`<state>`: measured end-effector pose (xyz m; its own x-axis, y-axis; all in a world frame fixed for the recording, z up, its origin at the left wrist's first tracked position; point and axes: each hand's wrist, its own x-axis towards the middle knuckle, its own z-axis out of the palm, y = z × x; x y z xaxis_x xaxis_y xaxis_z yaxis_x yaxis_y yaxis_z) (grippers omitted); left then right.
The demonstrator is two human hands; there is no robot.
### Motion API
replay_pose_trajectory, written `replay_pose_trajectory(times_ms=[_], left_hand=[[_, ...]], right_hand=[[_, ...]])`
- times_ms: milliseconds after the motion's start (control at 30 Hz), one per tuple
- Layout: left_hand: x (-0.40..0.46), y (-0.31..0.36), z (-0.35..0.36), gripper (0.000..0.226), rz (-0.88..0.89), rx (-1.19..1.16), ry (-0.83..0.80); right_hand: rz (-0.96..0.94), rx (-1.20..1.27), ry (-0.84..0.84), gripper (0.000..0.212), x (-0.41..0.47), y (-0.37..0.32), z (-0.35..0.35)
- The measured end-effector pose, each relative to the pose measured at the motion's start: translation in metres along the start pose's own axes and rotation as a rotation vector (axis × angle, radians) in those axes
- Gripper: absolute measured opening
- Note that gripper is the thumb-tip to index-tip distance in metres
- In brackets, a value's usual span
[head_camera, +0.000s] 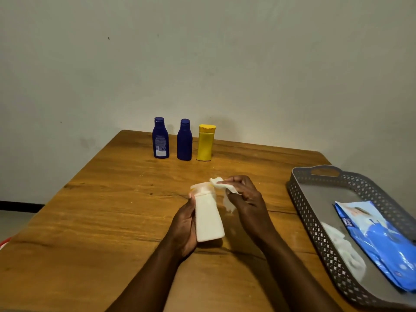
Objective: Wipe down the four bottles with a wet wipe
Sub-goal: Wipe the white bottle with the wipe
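The person's left hand (183, 224) is gripping a white bottle (208, 216) around its lower body, holding it tilted with the cap end pointing away, just above the wooden table (108, 210). The right hand (244, 194) is pinching a wet wipe (221, 185) between fingers and thumb and pressing it against the bottle's cap and shoulder, while a loose tail of the wipe is hanging down beside the bottle.

The likeliest trouble is the bottle slipping: a damp, smooth plastic surface in a one-handed hold could twist or slide out under the pressure of rubbing and drop onto the table. The wipe is bunched, so it may be covering only a small patch, and the back of the bottle under the left palm could be missed unless the bottle gets turned. The dangling tail could also drag on the tabletop and pick up dirt.

Three more bottles are standing upright in a row at the far edge: two dark blue bottles (160, 138) (184, 140) and a yellow bottle (205, 143), well apart from the hands.

The table is showing wood grain and a long crack running across it. At the right, a grey perforated tray (315, 224) is holding a blue wipes pack (378, 239) and a crumpled white wipe (344, 248). A plain pale wall (202, 52) is standing behind the table.
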<state>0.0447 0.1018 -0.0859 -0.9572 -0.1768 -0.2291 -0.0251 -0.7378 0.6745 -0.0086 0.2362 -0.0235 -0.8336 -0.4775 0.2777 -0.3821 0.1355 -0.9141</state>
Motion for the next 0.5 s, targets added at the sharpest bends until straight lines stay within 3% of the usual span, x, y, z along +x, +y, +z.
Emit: replay_pose_trajectory(times_ms=[267, 500], left_hand=[[0.0, -0.001, 0.0, 0.051, 0.037, -0.04, -0.052], [0.008, 0.0, -0.009, 0.06, -0.059, -0.18, -0.025]], right_hand=[[-0.097, -0.081, 0.069, 0.021, -0.005, 0.015, 0.036], [-0.094, -0.034, 0.104, 0.025, -0.052, 0.027, 0.05]])
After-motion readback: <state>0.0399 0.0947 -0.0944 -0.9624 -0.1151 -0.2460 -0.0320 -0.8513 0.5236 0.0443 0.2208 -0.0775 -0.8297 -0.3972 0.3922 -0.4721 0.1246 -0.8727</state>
